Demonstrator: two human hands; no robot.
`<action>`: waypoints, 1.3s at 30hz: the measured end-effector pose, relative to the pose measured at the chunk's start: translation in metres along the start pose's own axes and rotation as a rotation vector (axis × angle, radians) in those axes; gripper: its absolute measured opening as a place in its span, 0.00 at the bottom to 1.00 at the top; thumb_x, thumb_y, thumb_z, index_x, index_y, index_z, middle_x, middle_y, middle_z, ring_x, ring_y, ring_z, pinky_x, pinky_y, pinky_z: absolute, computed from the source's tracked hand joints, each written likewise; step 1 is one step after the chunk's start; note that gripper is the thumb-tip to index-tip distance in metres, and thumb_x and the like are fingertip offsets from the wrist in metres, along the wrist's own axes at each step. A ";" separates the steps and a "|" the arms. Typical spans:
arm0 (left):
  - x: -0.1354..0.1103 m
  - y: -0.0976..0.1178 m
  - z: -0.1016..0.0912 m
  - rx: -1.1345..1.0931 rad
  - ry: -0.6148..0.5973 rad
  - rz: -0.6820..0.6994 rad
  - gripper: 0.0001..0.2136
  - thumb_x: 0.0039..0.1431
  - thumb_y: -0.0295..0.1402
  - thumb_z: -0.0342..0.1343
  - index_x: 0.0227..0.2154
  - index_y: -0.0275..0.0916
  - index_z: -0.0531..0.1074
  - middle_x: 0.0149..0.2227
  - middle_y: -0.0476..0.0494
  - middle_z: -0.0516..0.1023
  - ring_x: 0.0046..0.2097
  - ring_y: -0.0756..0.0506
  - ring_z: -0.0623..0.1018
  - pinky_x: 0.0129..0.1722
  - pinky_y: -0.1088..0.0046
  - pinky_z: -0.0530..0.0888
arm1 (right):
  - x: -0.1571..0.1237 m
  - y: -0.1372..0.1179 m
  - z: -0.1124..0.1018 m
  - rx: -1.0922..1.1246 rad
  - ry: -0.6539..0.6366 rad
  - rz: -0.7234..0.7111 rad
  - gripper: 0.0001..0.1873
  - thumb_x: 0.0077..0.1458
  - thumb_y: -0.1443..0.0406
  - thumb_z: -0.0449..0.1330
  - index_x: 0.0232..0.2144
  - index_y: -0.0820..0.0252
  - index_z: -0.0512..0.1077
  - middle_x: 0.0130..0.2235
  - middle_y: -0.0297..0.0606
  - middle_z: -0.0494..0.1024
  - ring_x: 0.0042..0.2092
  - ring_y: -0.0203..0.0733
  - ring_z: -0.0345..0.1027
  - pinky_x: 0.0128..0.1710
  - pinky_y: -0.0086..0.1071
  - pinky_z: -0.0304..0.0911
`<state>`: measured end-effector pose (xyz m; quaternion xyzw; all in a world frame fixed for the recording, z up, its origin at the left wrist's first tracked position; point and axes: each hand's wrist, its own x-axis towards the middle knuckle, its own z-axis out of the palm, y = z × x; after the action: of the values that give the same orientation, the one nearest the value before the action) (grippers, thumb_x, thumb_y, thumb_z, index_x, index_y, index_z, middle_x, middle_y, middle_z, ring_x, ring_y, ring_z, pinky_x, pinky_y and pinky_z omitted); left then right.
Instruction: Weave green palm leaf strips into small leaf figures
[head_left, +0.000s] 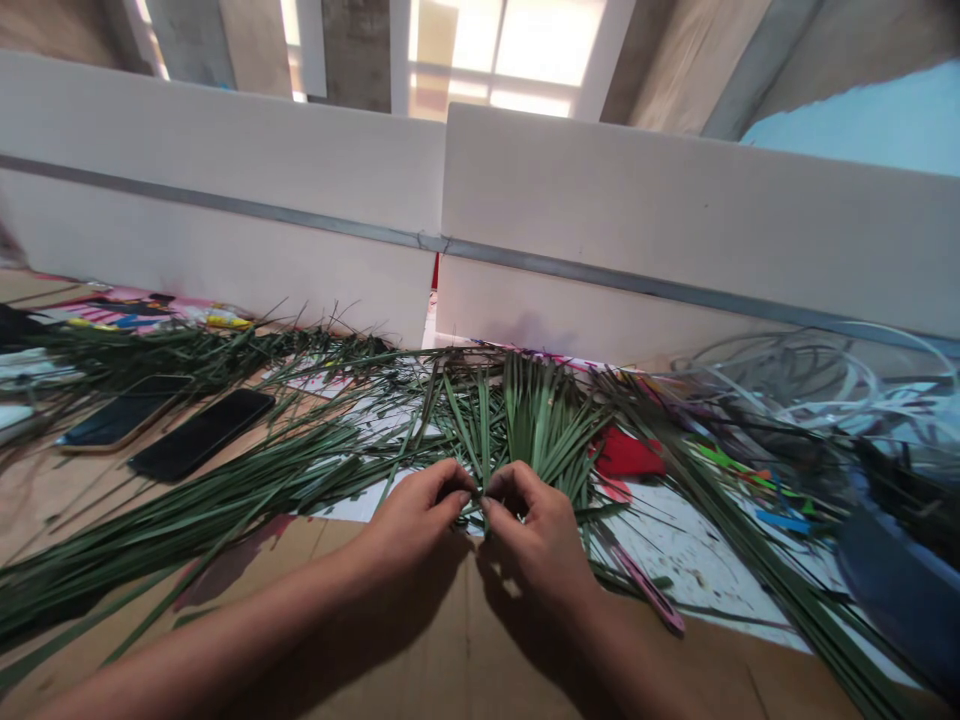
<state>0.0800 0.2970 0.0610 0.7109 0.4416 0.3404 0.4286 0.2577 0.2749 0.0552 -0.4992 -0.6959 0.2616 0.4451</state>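
Note:
My left hand [420, 510] and my right hand [540, 525] meet in front of me, thumbs and fingertips pinched nearly together. Between them a narrow green leaf strip [484, 440] seems to rise from the fingertips; the gripped end is mostly hidden. Right behind my fingers a spread of green leaf strips [544, 420] fans out. A long bundle of green leaves [247, 480] stretches past my left forearm. To the right of my right hand lies a pink utility knife [645, 585].
Two dark phones [202, 432] lie at the left. More long leaves [757, 545] run along the right side, near a red piece of material [630, 453] and coiled clear strapping [810, 375]. White panels [675, 220] stand along the back. Brown cardboard [420, 640] covers the near surface.

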 end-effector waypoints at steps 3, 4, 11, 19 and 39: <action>0.000 0.000 -0.001 -0.077 -0.010 0.014 0.08 0.60 0.31 0.53 0.38 0.41 0.76 0.39 0.45 0.81 0.45 0.41 0.78 0.47 0.67 0.72 | 0.001 0.002 0.000 0.110 -0.013 0.038 0.05 0.57 0.62 0.61 0.32 0.57 0.71 0.30 0.32 0.74 0.31 0.39 0.65 0.31 0.31 0.59; 0.001 0.000 -0.001 -0.106 -0.008 0.009 0.08 0.59 0.32 0.54 0.39 0.42 0.76 0.40 0.45 0.82 0.46 0.41 0.78 0.48 0.66 0.72 | 0.002 0.003 0.000 0.159 -0.022 0.057 0.06 0.57 0.61 0.62 0.34 0.57 0.72 0.31 0.33 0.75 0.32 0.39 0.66 0.32 0.32 0.60; 0.003 -0.002 -0.007 -0.281 0.075 -0.092 0.08 0.55 0.38 0.60 0.33 0.39 0.76 0.33 0.43 0.79 0.39 0.41 0.76 0.40 0.67 0.72 | 0.005 0.016 0.005 0.389 -0.095 0.225 0.10 0.50 0.61 0.68 0.35 0.58 0.75 0.31 0.36 0.78 0.32 0.42 0.69 0.32 0.34 0.64; 0.002 -0.001 -0.009 -0.285 0.049 -0.090 0.10 0.57 0.37 0.60 0.38 0.38 0.77 0.36 0.43 0.80 0.39 0.43 0.77 0.40 0.67 0.72 | 0.005 0.015 0.007 0.442 -0.113 0.259 0.13 0.52 0.55 0.65 0.26 0.59 0.72 0.26 0.35 0.74 0.28 0.39 0.65 0.27 0.31 0.58; 0.001 0.001 -0.010 -0.264 0.046 -0.101 0.06 0.56 0.35 0.61 0.33 0.39 0.77 0.33 0.44 0.80 0.39 0.42 0.77 0.42 0.66 0.72 | 0.001 0.011 0.010 0.310 -0.088 0.208 0.10 0.56 0.57 0.62 0.32 0.59 0.74 0.30 0.35 0.75 0.33 0.42 0.66 0.34 0.34 0.60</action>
<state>0.0718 0.3006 0.0665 0.6173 0.4380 0.3898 0.5246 0.2540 0.2802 0.0418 -0.4821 -0.6107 0.4319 0.4561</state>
